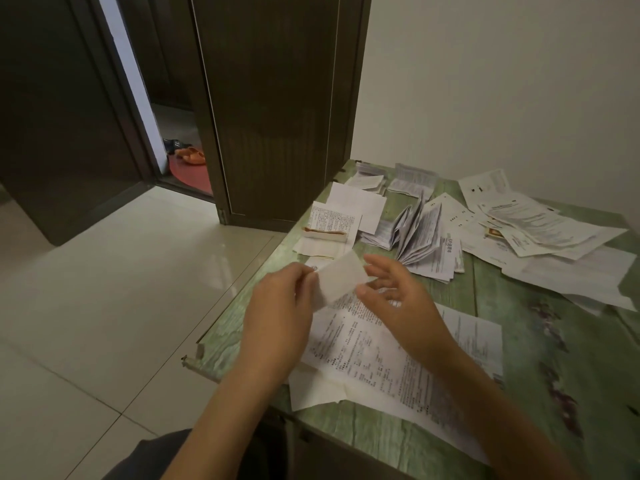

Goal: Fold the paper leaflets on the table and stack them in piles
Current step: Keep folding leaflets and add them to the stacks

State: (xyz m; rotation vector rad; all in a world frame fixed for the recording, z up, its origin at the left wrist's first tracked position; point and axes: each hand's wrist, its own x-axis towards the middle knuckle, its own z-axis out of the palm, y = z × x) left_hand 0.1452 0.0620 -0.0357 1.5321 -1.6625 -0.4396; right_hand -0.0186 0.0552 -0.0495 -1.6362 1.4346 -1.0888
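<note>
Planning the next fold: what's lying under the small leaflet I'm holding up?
A large unfolded printed sheet on the green table; the left hand and leaflet hide its far end.

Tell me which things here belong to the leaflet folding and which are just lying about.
Job: small leaflet pinched in the left hand, right hand beside it; unfolded sheets under the hands; fanned folded pile; loose sheets at the far right; table.
Lying about: orange slippers, red mat and dark shoe beyond the doorway; door.
</note>
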